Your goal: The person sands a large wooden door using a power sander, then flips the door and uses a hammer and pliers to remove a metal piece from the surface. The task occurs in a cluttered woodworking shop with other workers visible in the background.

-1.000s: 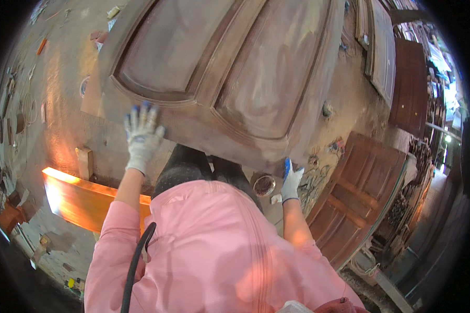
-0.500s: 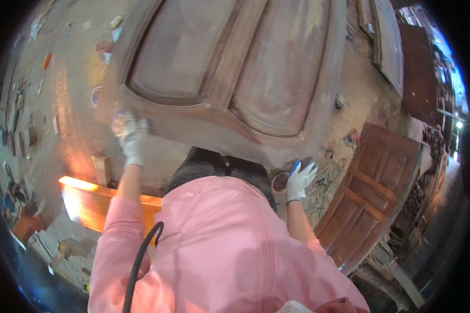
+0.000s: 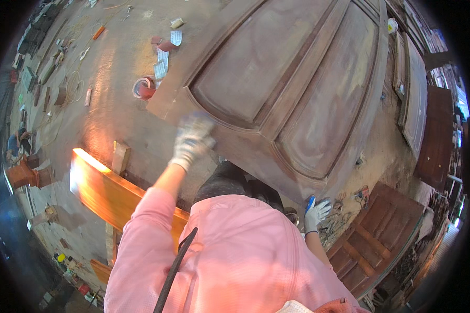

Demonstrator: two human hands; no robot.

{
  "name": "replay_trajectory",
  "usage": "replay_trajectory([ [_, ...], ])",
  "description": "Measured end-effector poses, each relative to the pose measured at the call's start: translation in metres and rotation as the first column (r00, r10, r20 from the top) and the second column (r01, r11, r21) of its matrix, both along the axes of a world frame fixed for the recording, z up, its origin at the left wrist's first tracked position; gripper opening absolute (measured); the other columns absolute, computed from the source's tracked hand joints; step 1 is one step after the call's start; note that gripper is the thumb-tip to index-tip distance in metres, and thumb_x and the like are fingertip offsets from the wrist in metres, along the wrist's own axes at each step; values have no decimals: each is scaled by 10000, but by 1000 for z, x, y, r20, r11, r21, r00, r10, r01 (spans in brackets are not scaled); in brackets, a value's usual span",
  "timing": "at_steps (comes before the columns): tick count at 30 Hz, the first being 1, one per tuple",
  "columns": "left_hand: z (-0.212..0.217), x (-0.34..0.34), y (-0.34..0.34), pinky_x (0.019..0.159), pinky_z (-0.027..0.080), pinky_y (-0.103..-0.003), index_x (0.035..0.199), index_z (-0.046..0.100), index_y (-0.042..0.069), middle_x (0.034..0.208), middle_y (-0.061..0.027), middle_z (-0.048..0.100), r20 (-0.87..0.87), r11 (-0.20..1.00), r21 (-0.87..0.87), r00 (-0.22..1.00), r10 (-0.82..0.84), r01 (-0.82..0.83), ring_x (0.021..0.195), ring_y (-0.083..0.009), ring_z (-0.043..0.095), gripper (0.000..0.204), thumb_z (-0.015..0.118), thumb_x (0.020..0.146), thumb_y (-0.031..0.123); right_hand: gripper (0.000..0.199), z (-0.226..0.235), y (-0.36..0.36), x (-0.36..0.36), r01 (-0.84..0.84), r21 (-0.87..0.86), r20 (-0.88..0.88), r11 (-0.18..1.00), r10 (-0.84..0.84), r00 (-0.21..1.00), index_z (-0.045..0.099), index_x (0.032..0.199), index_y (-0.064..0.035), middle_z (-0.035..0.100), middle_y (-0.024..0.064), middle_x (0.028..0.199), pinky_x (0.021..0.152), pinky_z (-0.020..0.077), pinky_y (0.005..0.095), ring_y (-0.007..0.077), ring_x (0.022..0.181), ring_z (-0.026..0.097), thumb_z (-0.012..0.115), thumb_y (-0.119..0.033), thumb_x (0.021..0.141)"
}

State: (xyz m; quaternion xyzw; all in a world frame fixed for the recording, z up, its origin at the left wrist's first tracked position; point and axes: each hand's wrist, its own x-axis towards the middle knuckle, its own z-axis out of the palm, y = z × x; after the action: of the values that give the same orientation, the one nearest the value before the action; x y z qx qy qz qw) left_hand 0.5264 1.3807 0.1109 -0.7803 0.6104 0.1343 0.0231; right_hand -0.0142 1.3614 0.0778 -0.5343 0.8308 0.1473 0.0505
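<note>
A large brown wooden door [image 3: 256,136] with two long recessed panels and curved moulding lies in front of me. My left hand [image 3: 193,140], in a pale work glove, is over the door's lower edge, close to its left corner. Motion smears its fingers, so I cannot make out anything under or in them. At the door's lower right corner rests my right hand [image 3: 317,213], in a white glove with blue on it. Its fingers are stretched out and apart, with the thumb side next to the corner.
A glossy orange-brown board [image 3: 107,190] stands at my left by a wooden block [image 3: 121,156]. Reddish sandpaper rolls [image 3: 144,88] lie beyond the door's left corner. On the right are a smaller panelled door [image 3: 373,235] and more panels [image 3: 413,94] lying along the side.
The view has shifted, so the door appears further right. My left hand has slid rightward along the door's lower edge, away from the corner. My right hand stays by the right corner.
</note>
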Motion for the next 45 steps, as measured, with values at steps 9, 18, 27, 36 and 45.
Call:
replay_trajectory([
  [9,-6,203,54,1164,243,-603,1510,397,120,1584,-194,316,221,661,-259,623,751,-705,1467,-424,263,641,410,1003,514,926,5,-2,6,-23,-35,72,999,26,997,186,1573,-63,227,303,1571,1128,273,618,490,1427,266,457,-680,938],
  [18,-8,-73,-6,1197,69,-626,1508,370,33,1593,-218,289,-111,969,-236,989,-101,73,1498,-411,193,746,524,924,471,1014,27,2,20,290,-138,189,947,-262,946,175,1575,-69,215,272,1587,1131,280,606,468,1433,272,587,-671,870],
  [27,-23,36,26,1211,64,-588,1551,313,150,1633,-135,230,-21,904,-114,910,413,-413,1520,-352,149,808,584,895,537,918,9,14,31,883,409,842,230,-468,-268,339,1509,-179,300,139,1588,1087,389,554,389,1395,367,659,-683,811],
  [36,-87,77,19,1071,332,-605,1556,289,168,1552,-158,374,-544,148,822,-682,488,-550,1398,-373,372,1053,447,792,876,854,-48,11,10,528,668,538,525,150,-829,342,1542,-229,332,62,1597,1167,279,564,339,1450,313,383,-771,883],
  [45,-101,-28,0,1188,240,-534,1555,320,208,1601,-55,332,-538,669,640,-842,38,-378,1448,-333,315,920,278,882,834,825,-43,4,8,553,597,619,581,104,-778,338,1551,-206,331,45,1600,1203,228,519,328,1458,300,362,-740,921],
])
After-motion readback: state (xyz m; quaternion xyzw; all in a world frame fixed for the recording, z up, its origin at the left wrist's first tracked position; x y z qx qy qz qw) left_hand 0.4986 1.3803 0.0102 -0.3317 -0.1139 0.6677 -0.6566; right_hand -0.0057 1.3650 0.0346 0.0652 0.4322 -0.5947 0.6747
